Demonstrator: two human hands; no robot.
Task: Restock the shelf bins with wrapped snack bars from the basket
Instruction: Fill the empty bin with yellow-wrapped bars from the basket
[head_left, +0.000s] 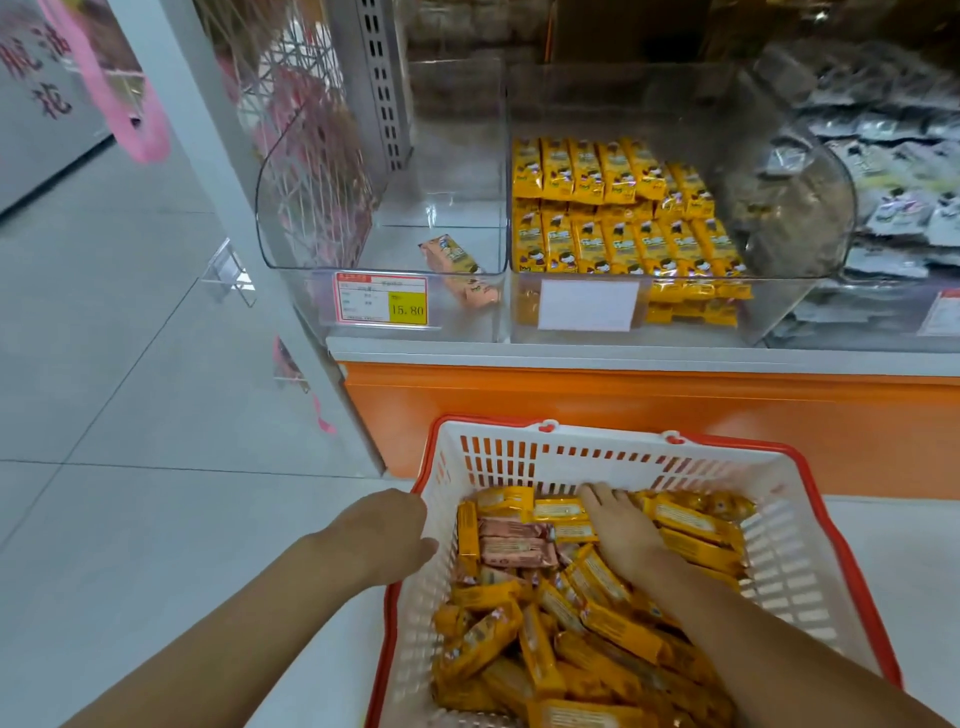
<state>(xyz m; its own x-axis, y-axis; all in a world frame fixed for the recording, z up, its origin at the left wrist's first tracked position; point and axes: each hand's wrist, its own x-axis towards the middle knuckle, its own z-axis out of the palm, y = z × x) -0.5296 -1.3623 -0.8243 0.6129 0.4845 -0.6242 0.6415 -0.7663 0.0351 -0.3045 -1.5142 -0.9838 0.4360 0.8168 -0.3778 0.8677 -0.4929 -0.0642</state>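
R hand (623, 535) in basket (800, 551), L hand (384, 535) at rim.
R fingers (597, 499) flat on yellow bars (618, 629), L's can't tell; 1 pink bar (454, 254) in left bin (291, 208).

Snack bars (618, 629) lie in the basket (519, 457) before the shelf (623, 358), whose left bin (467, 327) touches the middle bin (779, 312).
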